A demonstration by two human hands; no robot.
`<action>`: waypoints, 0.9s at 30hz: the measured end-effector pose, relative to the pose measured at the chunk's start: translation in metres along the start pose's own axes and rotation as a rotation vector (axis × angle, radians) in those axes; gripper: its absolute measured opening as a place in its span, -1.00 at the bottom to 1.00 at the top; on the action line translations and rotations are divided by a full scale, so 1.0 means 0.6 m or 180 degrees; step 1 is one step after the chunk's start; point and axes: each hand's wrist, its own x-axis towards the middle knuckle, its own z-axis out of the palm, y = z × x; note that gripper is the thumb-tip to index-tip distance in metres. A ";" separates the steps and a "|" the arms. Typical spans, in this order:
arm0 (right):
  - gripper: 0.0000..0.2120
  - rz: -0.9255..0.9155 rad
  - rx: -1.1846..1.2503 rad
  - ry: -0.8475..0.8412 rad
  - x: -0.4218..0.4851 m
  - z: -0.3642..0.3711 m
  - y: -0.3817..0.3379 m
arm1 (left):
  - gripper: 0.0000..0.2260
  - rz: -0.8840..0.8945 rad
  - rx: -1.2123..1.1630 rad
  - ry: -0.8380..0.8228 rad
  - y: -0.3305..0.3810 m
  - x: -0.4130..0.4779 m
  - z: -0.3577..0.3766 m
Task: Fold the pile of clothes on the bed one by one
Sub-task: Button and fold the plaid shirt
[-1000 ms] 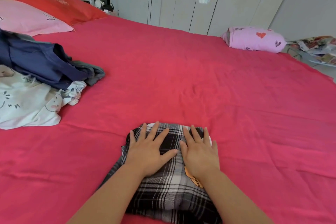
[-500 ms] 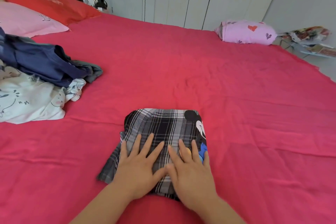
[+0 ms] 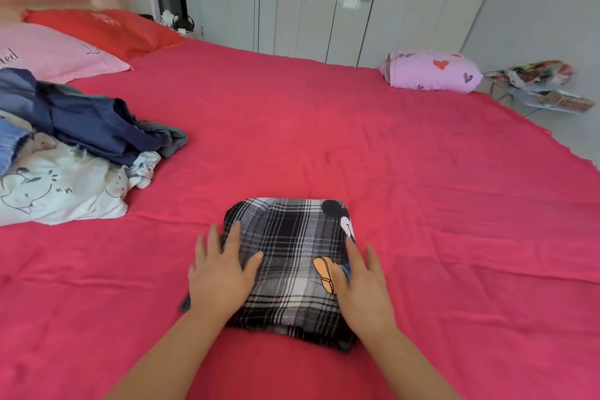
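Plainly the grip is released on both sides: the left hand (image 3: 224, 273) lies flat on the left edge of the folded plaid garment (image 3: 292, 256), the right hand (image 3: 363, 282) on its right edge. The garment sits on the bed (image 3: 422, 172) with bare sheet all round it. The pile of clothes (image 3: 74, 152) lies well apart at the left, and a purple pillow (image 3: 431, 71) sits at the far right.

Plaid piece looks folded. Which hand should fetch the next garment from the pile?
Left, probably. The left hand lies flat on the left edge of the plaid garment, on the side of the unfolded pile; the right hand is on the far edge and would cross over.
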 end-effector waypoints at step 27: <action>-0.38 0.0208 0.0118 0.0636 -0.021 -0.299 0.241 | -0.46 0.0502 -0.1832 -0.0374 0.358 -0.111 0.058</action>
